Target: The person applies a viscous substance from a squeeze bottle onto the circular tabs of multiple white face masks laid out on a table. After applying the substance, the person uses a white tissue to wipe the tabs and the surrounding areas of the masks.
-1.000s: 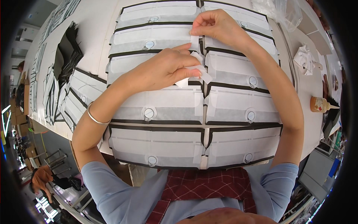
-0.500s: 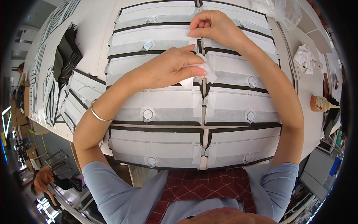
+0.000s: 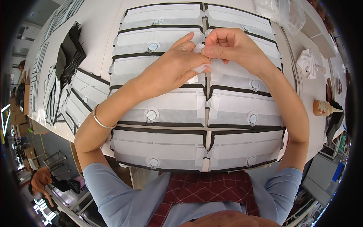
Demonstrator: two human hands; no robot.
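Observation:
Two columns of flat white panels with black edges lie before me, each with a small round disc near its lower edge. Small white strips are held in the fingers of my left hand, which hovers over the gap between the columns. At that hand's fingertips, my right hand has thumb and forefinger pinched on one white piece. Similar pale strips lie along the panels' inner edges nearer me. Whether the pieces are paper or fabric I cannot tell.
On the left lie a stack of black sheets and more loose panels. To the right are a glue bottle with a pointed tip and a crumpled white cloth. Clear plastic sits far right. A person bends over at lower left.
My right hand has come back from the far panels toward me and met my left hand at the white pieces. The left hand's fingers have lifted and spread slightly.

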